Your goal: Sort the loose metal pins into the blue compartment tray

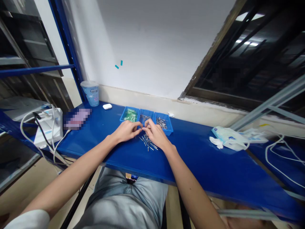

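Observation:
My left hand (127, 131) and my right hand (153, 133) meet above the blue table, fingertips pinched together. Whatever sits between them is too small to make out. Under my right hand lies a loose pile of thin metal pins (148, 143), perhaps rivets. Just beyond my hands stand three blue trays in a row. The left tray (122, 118) holds green-and-clear small pieces. Metal parts lie in the middle tray (149, 112), which my fingers partly cover. More metal pins fill the right tray (169, 129).
A lidded paper cup (91, 93) and a white earbud case (107, 106) stand at the back left. Farther left are a blurred-out phone-like object (77, 119) and a white power strip (49, 127) with cables. A tissue pack (230, 139) lies at right.

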`<state>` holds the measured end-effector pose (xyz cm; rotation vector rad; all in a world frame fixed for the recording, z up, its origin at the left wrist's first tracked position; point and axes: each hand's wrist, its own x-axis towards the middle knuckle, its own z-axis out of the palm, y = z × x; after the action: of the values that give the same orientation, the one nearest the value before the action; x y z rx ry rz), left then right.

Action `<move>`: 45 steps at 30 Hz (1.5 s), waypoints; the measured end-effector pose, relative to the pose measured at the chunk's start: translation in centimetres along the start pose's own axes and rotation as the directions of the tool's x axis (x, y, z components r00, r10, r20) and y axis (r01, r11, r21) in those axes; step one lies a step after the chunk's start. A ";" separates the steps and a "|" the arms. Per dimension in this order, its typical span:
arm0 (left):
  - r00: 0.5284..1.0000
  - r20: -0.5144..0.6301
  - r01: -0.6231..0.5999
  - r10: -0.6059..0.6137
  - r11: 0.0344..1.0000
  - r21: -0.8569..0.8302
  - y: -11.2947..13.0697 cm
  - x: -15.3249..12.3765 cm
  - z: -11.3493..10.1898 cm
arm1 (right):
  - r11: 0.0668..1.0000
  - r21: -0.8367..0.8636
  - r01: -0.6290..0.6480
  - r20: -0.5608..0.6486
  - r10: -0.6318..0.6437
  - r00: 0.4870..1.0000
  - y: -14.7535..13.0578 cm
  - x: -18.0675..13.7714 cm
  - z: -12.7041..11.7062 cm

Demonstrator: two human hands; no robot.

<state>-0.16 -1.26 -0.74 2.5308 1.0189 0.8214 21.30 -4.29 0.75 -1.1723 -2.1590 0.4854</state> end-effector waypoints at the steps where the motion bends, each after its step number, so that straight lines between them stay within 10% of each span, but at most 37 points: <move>1: 1.000 0.005 -0.003 0.003 1.000 0.002 0.1 0.0 0.0 | 1.000 0.020 0.002 -0.007 -0.002 1.000 -0.1 0.0 0.0; 17: 0.977 -0.186 -0.136 0.108 0.979 -0.150 0.6 0.1 -0.3 | 0.976 -0.179 0.128 -0.050 -0.139 0.989 0.8 0.0 0.2; 45: 0.988 -0.151 -0.025 0.011 0.995 -0.094 0.3 0.2 -0.1 | 0.974 -0.178 0.136 -0.104 -0.156 0.982 0.8 0.0 0.5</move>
<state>0.07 -1.33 -0.46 2.4307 0.9775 1.0548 21.43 -3.84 -0.06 -1.0913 -2.1980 0.1651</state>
